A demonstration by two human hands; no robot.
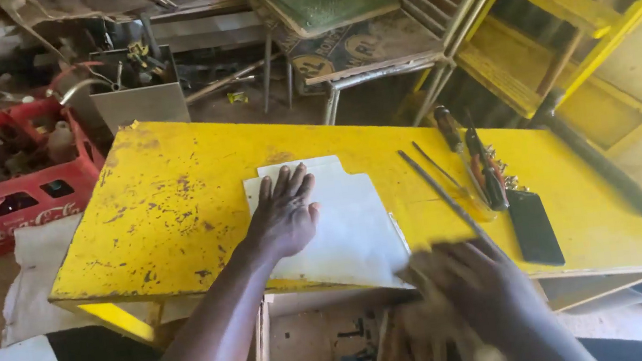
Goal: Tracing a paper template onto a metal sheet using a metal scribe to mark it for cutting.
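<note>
Where the head view looks down on the yellow worktable (177,206), the left hand (284,213) lies palm-down on a white sheet (346,218), fingers extended and only slightly parted, pressing the sheet flat. The sheet rests near the table's middle, its near edge reaching the table's front edge and its upper right corner notched.

The right hand (481,291) is at the front edge, just right of the sheet's near corner. It is blurred; whether its fingers grip anything cannot be told. A thin metal rod (445,194) runs diagonally from the table surface toward this hand.

To the right of the sheet, clear of it, lie:
- a second thin rod (437,164);
- a screwdriver with a dark handle (453,140);
- pliers with red-and-black grips (487,168);
- a dark phone (535,226), lying flat beside the pliers.

Nothing lies on the sheet except the left hand.

Beyond the table stand a red bottle crate (5,203) at left, a grey metal box of scrap parts (138,88), a metal-legged chair (333,16) and a yellow frame (547,30) at right. Below the front edge, an open wooden drawer (317,344) is partly visible.
</note>
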